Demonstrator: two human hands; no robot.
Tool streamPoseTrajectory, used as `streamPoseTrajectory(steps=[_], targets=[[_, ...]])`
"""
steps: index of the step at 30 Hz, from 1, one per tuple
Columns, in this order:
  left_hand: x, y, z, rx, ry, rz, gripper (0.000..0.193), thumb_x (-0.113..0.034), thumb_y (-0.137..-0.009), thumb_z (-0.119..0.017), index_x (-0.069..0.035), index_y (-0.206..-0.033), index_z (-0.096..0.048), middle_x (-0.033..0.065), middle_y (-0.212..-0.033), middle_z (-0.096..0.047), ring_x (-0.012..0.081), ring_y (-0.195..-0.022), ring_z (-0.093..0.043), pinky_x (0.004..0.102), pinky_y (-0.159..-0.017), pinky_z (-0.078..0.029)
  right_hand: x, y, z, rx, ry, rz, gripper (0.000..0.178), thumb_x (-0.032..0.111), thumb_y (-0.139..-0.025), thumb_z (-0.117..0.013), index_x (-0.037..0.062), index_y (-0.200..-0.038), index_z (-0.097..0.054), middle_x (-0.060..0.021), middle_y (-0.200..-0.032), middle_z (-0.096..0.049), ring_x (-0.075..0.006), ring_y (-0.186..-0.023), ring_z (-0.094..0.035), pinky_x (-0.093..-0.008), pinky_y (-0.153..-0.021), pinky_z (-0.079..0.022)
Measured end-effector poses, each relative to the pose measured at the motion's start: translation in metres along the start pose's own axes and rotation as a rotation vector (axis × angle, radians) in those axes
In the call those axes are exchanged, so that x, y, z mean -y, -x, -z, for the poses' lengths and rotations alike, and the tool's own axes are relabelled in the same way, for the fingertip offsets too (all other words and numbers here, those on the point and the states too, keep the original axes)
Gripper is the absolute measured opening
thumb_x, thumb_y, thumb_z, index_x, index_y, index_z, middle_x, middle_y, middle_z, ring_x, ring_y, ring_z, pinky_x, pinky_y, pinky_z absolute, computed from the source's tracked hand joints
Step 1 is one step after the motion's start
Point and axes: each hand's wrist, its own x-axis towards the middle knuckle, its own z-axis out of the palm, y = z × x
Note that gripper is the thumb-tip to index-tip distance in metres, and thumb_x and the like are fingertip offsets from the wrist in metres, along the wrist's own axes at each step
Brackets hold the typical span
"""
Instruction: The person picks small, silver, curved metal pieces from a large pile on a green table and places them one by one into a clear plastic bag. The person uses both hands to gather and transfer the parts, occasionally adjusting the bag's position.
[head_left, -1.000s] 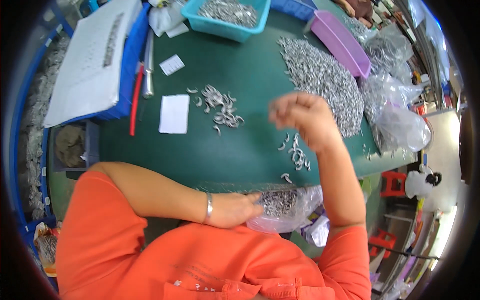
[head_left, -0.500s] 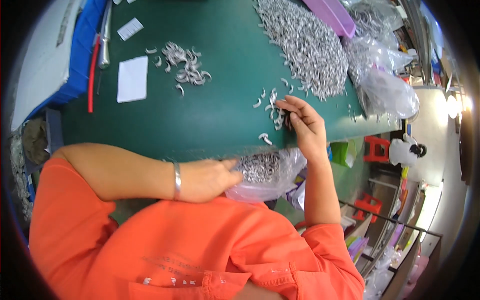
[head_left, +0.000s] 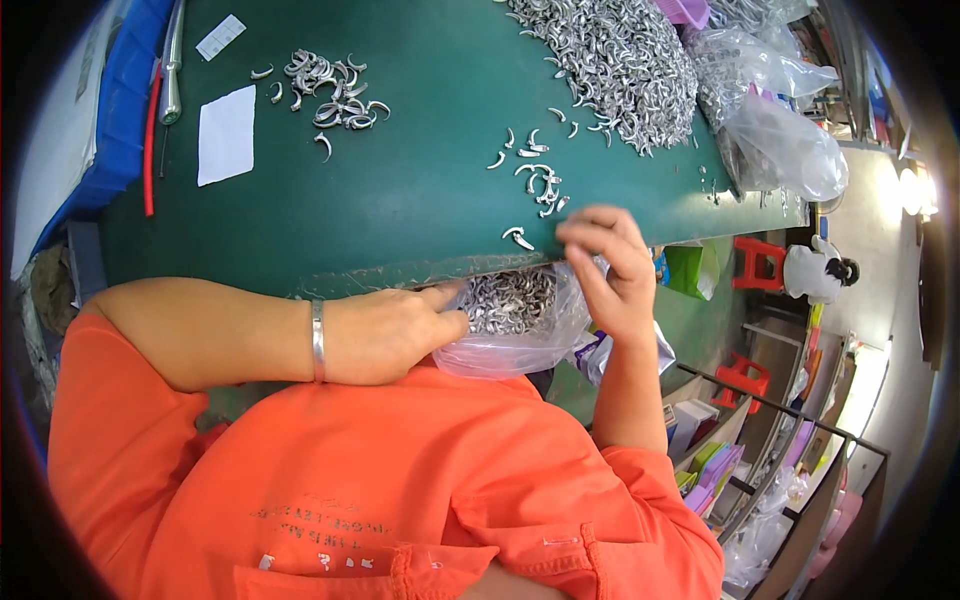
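My left hand [head_left: 395,332] grips the left rim of a clear plastic bag [head_left: 495,360] at the table's front edge; its fingertips are partly hidden at the rim. Small curved silvery metal pieces [head_left: 510,300] fill the bag. Just right of the bag's mouth, my right hand [head_left: 615,275] is raised with its fingers apart, slightly blurred, and nothing shows in it. Beyond it on the green table [head_left: 430,190] lies a loose cluster of the same curved pieces [head_left: 540,180].
A large heap of curved pieces [head_left: 620,75] covers the far right, beside clear plastic bags [head_left: 785,145]. Farther left are a smaller group [head_left: 335,90], a white paper [head_left: 227,135], a red rod [head_left: 152,145] and a blue bin [head_left: 105,130]. A person [head_left: 815,272] is in the right background.
My right hand has drawn back from the loose cluster toward the bag, its fingers spreading. My left hand stays at the bag's rim. The whole view has shifted slightly.
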Motion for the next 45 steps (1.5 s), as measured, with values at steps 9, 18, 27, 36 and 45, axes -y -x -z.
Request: streamPoseTrajectory(steps=[9,18,27,36,45], targets=[[0.0,0.0,-0.001,0.053,0.046,0.059,0.017,-0.001,-0.08,-0.059,0.002,-0.094,-0.05,0.0351,-0.139,-0.037,0.0481,-0.096,-0.06,0.0469,-0.081,-0.053,0.004,0.006,-0.029,-0.174,0.026,-0.08,0.029,-0.006,-0.078,-0.068,0.003,-0.106,-0.068,-0.0111,-0.103,-0.062,-0.028,-0.093,-0.058,-0.0352,-0.081,-0.048],[0.001,0.0,-0.001,0.036,0.057,0.049,0.017,-0.001,-0.08,-0.059,0.003,-0.096,-0.052,0.0353,-0.139,-0.037,0.0483,-0.096,-0.061,0.0469,-0.08,-0.054,0.015,0.007,-0.018,0.276,-0.143,0.131,0.032,-0.005,-0.073,-0.071,0.0028,-0.103,-0.068,-0.011,-0.098,-0.062,-0.0288,-0.088,-0.058,-0.0359,-0.078,-0.048],[-0.001,0.0,0.004,0.015,0.067,0.015,0.016,-0.004,-0.084,-0.055,0.003,-0.098,-0.052,0.0373,-0.123,-0.047,0.0461,-0.089,-0.064,0.0469,-0.081,-0.053,0.014,0.0,-0.023,0.261,-0.11,0.124,0.024,-0.006,-0.075,-0.068,0.0036,-0.098,-0.07,-0.0089,-0.099,-0.063,-0.0292,-0.089,-0.059,-0.0364,-0.078,-0.048],[-0.002,0.0,0.006,0.069,0.066,0.067,0.017,-0.002,-0.082,-0.057,0.003,-0.097,-0.052,0.0365,-0.138,-0.038,0.0482,-0.097,-0.061,0.0445,-0.082,-0.054,0.0,-0.016,-0.023,-0.022,0.15,0.07,0.018,-0.003,-0.075,-0.072,0.0033,-0.092,-0.068,-0.0096,-0.092,-0.062,-0.0282,-0.084,-0.059,-0.0348,-0.072,-0.048],[0.001,0.001,-0.001,-0.033,0.035,-0.02,0.015,-0.005,-0.085,-0.054,0.004,-0.097,-0.052,0.0388,-0.122,-0.046,0.0458,-0.088,-0.064,0.0468,-0.081,-0.053,0.007,-0.029,-0.011,-0.037,0.054,0.041,0.025,-0.002,-0.08,-0.067,0.0027,-0.104,-0.069,-0.0116,-0.101,-0.064,-0.0267,-0.091,-0.062,-0.033,-0.075,-0.049]])
